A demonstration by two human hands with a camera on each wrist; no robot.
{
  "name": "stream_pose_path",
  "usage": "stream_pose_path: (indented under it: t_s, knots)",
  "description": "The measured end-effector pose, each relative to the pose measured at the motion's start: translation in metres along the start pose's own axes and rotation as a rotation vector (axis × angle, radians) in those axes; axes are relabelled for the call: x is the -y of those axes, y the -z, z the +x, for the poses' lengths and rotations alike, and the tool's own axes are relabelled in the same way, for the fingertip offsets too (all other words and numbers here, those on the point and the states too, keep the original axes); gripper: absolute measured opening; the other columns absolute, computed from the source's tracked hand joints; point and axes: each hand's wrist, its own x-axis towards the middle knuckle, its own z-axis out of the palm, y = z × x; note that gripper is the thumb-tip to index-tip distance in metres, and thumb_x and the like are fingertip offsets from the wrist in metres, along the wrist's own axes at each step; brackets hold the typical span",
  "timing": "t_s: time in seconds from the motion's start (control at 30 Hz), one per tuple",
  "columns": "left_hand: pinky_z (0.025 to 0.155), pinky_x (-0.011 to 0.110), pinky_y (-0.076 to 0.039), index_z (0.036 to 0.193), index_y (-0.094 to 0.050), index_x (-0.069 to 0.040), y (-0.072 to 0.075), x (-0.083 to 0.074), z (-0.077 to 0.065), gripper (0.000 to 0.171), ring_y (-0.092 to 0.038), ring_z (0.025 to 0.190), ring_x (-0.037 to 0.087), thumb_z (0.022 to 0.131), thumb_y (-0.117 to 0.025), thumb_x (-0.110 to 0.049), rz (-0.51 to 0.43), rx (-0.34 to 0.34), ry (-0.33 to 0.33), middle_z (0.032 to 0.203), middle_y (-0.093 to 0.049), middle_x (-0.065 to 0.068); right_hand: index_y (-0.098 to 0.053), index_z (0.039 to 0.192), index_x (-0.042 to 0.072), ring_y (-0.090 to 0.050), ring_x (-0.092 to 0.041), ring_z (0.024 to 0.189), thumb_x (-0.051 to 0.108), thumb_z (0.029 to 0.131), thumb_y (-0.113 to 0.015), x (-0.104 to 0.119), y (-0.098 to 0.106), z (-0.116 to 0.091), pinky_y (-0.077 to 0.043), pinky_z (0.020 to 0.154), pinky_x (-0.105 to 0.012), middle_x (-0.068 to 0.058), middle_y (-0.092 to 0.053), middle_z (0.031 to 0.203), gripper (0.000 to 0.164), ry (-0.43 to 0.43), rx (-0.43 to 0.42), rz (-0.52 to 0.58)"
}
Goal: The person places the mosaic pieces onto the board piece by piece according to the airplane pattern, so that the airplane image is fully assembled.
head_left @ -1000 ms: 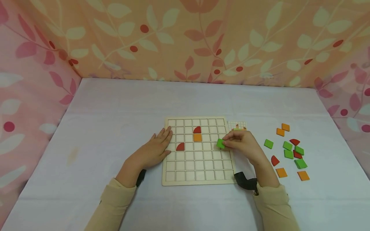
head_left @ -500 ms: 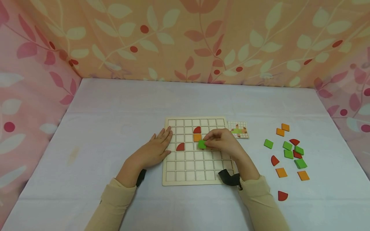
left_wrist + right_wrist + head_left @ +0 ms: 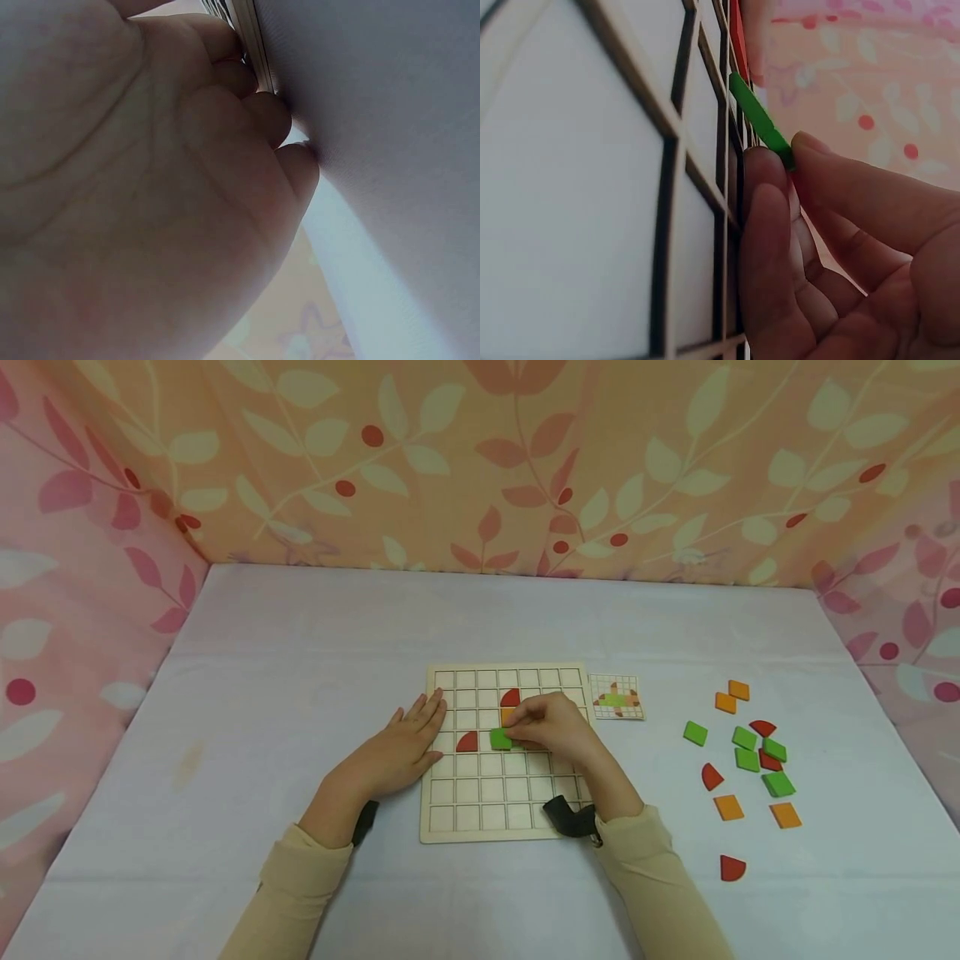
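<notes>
A pale wooden grid board (image 3: 480,817) lies on the white cloth. My left hand (image 3: 402,752) rests flat over its left edge, fingers extended; in the left wrist view the fingertips (image 3: 298,161) meet the cloth beside the board's edge. Thumb and finger of my right hand (image 3: 551,727) pinch a green square tile (image 3: 501,739) over a cell near the middle. Seen from the right wrist, this green tile (image 3: 759,118) is tilted, its far edge down at the grid. Left of it sits a red quarter-circle tile (image 3: 467,742); above are an orange square tile (image 3: 507,715), partly hidden, and another red quarter-circle (image 3: 511,697).
A small pattern card (image 3: 617,697) lies by the board's upper right edge. Loose green (image 3: 695,733), orange (image 3: 728,807) and red tiles (image 3: 732,868) are scattered to the right, some overlapping. Patterned curtains (image 3: 480,460) stand behind and at both sides.
My right hand has carried the green tile leftward across the board, from near its right edge to the middle. The pattern card is uncovered. My left hand has stayed in place.
</notes>
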Motion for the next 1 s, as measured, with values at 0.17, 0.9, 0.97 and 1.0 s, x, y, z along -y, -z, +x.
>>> stream_pose_path:
  t_s: [0.17,0.9,0.97,1.0]
  knots:
    - [0.113,0.051,-0.009,0.149,-0.011,0.002,0.001,-0.001,0.0,0.067,-0.001,0.143,0.03,0.099,-0.049,-0.023,-0.001,0.004,0.011,0.157,0.001,0.013,-0.072,0.086,-0.001,-0.065,-0.015,0.068,0.004,0.08,-0.073,0.002,-0.005,0.001,-0.055,0.064,-0.029,-0.006,-0.069,0.078,0.007,-0.004,-0.023,-0.065]
    - [0.113,0.051,-0.009,0.149,-0.01,0.002,0.0,-0.001,0.0,0.069,-0.001,0.143,0.029,0.098,-0.049,-0.024,-0.007,0.002,0.021,0.157,0.001,0.013,-0.072,0.082,-0.001,-0.065,-0.013,0.061,0.002,0.078,-0.074,0.01,-0.014,0.003,-0.055,0.061,-0.027,-0.004,-0.069,0.072,0.006,-0.049,-0.071,-0.136]
    - [0.113,0.051,-0.009,0.149,-0.01,0.002,0.0,-0.001,0.0,0.069,-0.001,0.143,0.029,0.098,-0.049,-0.024,-0.006,0.003,0.023,0.157,0.001,0.013,-0.072,0.082,-0.002,-0.066,-0.014,0.062,0.0,0.078,-0.074,0.009,-0.014,0.003,-0.055,0.061,-0.027,-0.006,-0.069,0.072,0.005,-0.043,-0.064,-0.11]
    - [0.113,0.051,-0.009,0.149,-0.01,0.002,0.0,-0.001,-0.001,0.069,-0.001,0.143,0.029,0.098,-0.049,-0.024,-0.004,0.002,0.023,0.157,0.001,0.013,-0.072,0.082,-0.002,-0.066,-0.015,0.062,0.0,0.078,-0.074,0.009,-0.013,0.003,-0.055,0.061,-0.028,-0.007,-0.069,0.072,0.005,-0.038,-0.061,-0.099]
